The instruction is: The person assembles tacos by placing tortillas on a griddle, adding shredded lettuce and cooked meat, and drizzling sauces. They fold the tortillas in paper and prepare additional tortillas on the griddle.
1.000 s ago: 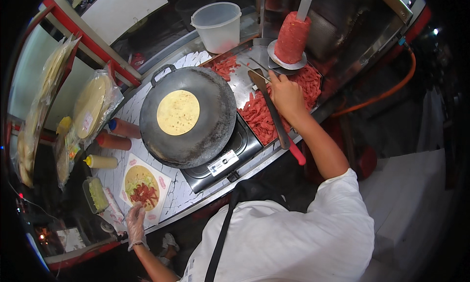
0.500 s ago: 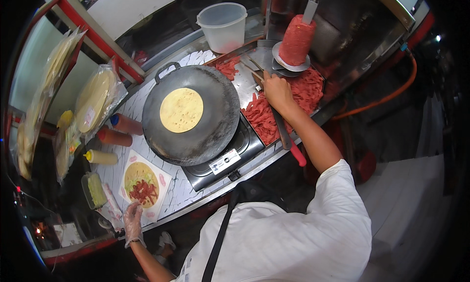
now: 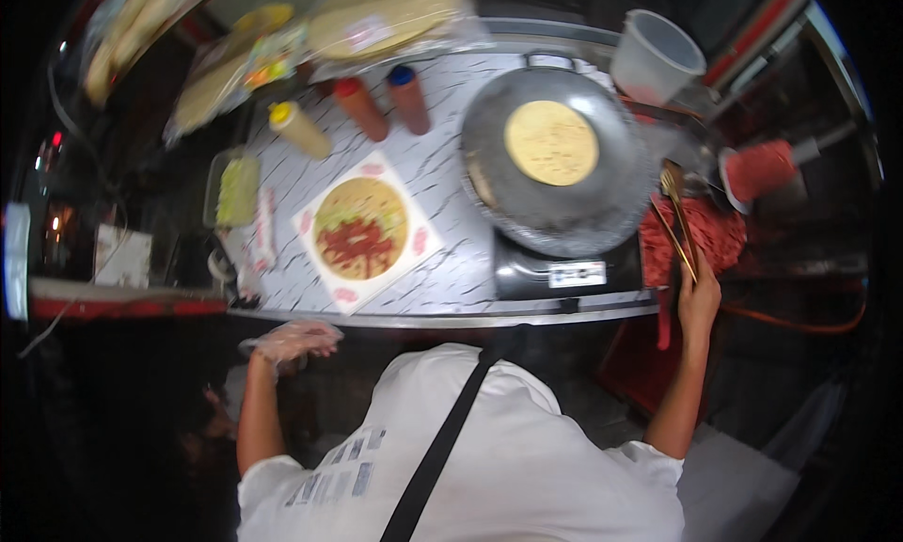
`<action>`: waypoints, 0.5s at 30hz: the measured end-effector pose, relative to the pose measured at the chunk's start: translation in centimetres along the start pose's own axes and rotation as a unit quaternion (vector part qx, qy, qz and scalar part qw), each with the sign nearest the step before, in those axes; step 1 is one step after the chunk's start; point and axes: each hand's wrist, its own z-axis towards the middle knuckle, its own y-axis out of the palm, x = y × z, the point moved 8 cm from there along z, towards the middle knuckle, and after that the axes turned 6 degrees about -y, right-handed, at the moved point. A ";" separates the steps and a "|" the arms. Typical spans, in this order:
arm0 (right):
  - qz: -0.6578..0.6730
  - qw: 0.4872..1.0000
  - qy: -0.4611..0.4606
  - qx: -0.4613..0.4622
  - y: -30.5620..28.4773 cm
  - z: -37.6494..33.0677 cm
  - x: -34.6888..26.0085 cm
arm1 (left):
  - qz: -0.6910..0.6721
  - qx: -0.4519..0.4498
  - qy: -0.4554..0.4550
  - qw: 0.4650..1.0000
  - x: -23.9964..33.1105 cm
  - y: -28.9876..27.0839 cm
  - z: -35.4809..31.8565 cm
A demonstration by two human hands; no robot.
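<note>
One pair of tongs point(image 3: 679, 224) sits gripped in my right hand point(image 3: 698, 295), fingers closed round the handles, the tips reaching up over the heap of shredded red meat point(image 3: 691, 241) just right of the wok point(image 3: 555, 161). Half a second ago that hand lay further up on the meat, nearer the red cone of meat on its spit point(image 3: 760, 170); now it is drawn back toward the near edge of the counter, below and right of the wok. My whole view has swung as well: the wok, which sat mid-frame, now lies up and to the right, and the round flatbread point(image 3: 551, 142) still rests flat in its middle. My left hand point(image 3: 293, 340), in a clear plastic glove, hangs loosely curled with nothing in it, well left of the wok and off the counter's front edge, much as before. Left of the wok, on a square of paper point(image 3: 369, 231), lies a topped flatbread point(image 3: 361, 227) with green shreds and red meat. Beyond it, further left of the wok, stand three squeeze bottles point(image 3: 357, 109), and a tub of green shreds point(image 3: 237, 189). A pale plastic jug point(image 3: 654, 57) stands just up and right of the wok
</note>
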 end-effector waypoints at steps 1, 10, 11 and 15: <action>-0.005 1.000 0.017 -0.023 0.8 -0.4 -0.4 | 0.031 -0.043 -0.045 0.998 -2.0 0.5 0.7; -0.134 0.987 -0.023 0.086 -1.8 0.0 -12.9 | -0.019 -0.047 -0.149 0.988 -24.3 -2.9 10.0; -0.067 0.983 -0.079 0.151 -2.0 -0.3 -16.8 | -0.070 0.003 -0.133 0.989 -27.4 -3.7 11.3; 0.276 0.949 -0.146 0.035 7.9 -1.4 -33.3 | 0.117 0.121 -0.029 0.985 -38.2 -6.2 15.7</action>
